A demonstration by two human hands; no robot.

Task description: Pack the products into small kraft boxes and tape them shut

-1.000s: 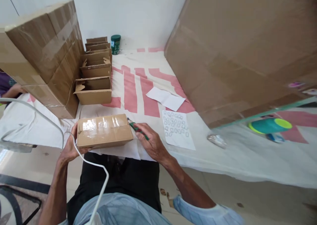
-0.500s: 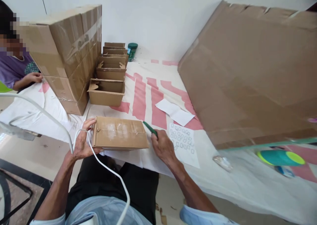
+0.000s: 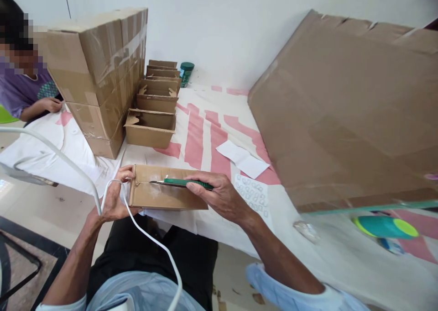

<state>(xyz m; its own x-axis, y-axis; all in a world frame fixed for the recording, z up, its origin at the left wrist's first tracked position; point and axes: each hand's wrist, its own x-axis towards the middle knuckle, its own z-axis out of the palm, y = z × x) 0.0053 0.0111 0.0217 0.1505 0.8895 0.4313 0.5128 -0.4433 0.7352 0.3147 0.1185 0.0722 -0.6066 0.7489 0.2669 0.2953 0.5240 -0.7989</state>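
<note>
A closed cardboard box (image 3: pixel 164 199) lies at the table's front edge, with a taped seam along its top. My left hand (image 3: pixel 116 197) grips its left end, thumb and fingers around the corners. In my right hand (image 3: pixel 219 194) is a green utility knife (image 3: pixel 181 182), held nearly flat over the box top. Its blade points left along the seam; whether the tip touches the tape I cannot tell. A white cable (image 3: pixel 150 235) passes in front of my left wrist.
Open cardboard boxes (image 3: pixel 150 135) line up behind, beside a tall stack of taped cartons (image 3: pixel 106 73). A large cardboard panel (image 3: pixel 349 119) leans at right. Papers (image 3: pixel 242 158) and a teal-and-lime object (image 3: pixel 383 227) lie on the cloth. Another person (image 3: pixel 27 87) sits at far left.
My right hand has moved left from the box's right end, bringing the knife over the top seam with its blade now pointing left. My left hand keeps its hold.
</note>
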